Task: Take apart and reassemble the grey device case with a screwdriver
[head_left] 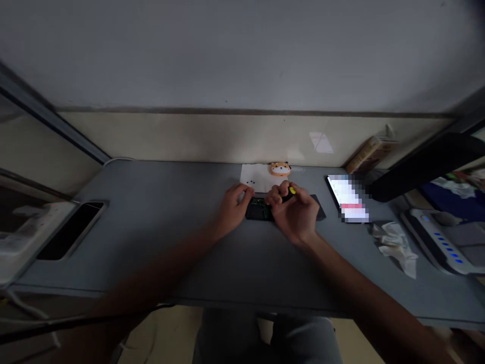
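Note:
A small dark device (258, 209) with a green board showing inside lies on the grey desk (159, 222), near its back middle. My left hand (233, 208) rests against the device's left side, fingers curled on its edge. My right hand (293, 212) is closed round a small tool with a yellow and black handle (291, 191), held over the device. Behind them lies a white sheet of paper (257, 177) with tiny dark specks on it, and a small orange animal figure (280, 168).
A lit phone (346, 198) lies right of my hands, with crumpled tissue (396, 242) beyond. A power strip with blue lights (439, 240) and a dark monitor (424, 167) sit far right. A dark phone (70, 230) lies at the left edge. A wall stands behind.

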### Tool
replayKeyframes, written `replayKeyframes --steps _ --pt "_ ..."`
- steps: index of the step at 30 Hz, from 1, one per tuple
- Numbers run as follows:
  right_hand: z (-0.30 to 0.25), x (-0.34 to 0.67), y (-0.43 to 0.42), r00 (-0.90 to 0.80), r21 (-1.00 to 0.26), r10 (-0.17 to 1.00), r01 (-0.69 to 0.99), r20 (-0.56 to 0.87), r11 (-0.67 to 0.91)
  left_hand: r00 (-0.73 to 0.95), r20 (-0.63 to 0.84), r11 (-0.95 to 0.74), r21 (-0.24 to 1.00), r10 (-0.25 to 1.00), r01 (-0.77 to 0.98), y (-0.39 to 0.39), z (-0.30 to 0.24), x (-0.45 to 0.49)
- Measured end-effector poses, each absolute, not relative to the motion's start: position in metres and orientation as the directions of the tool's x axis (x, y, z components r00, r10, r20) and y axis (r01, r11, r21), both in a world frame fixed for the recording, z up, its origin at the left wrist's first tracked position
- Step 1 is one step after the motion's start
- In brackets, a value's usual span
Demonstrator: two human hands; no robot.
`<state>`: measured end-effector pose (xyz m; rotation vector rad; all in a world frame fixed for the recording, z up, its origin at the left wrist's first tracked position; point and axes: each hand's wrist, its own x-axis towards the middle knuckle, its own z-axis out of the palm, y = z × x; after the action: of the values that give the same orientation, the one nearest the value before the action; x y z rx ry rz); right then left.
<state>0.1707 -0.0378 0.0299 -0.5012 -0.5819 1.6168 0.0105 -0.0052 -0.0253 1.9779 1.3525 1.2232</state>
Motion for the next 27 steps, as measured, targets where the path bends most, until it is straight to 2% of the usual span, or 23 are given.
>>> replayKeyframes --steps 4,13,22,27 --pt "0.035 0.176 -0.036 -0.086 -0.626 0.996 -0.778 0.010 -0.061 0.146 0.436 -0.445 0.737 0.888 0.508 -0.003 -0.027 0.011" --pt "0.050 0.206 -0.022 0.085 -0.588 0.996 -0.805 0.011 0.075 0.329 0.456 -0.561 0.631 0.827 0.536 -0.003 -0.034 0.013" --pt "0.050 0.211 -0.021 0.069 -0.528 0.998 -0.847 0.002 0.059 0.347 0.474 -0.586 0.610 0.809 0.534 -0.003 -0.031 0.012" --pt "0.052 0.211 -0.022 0.058 -0.541 0.998 -0.839 0.012 0.055 0.321 0.485 -0.577 0.604 0.813 0.549 -0.006 -0.029 0.013"
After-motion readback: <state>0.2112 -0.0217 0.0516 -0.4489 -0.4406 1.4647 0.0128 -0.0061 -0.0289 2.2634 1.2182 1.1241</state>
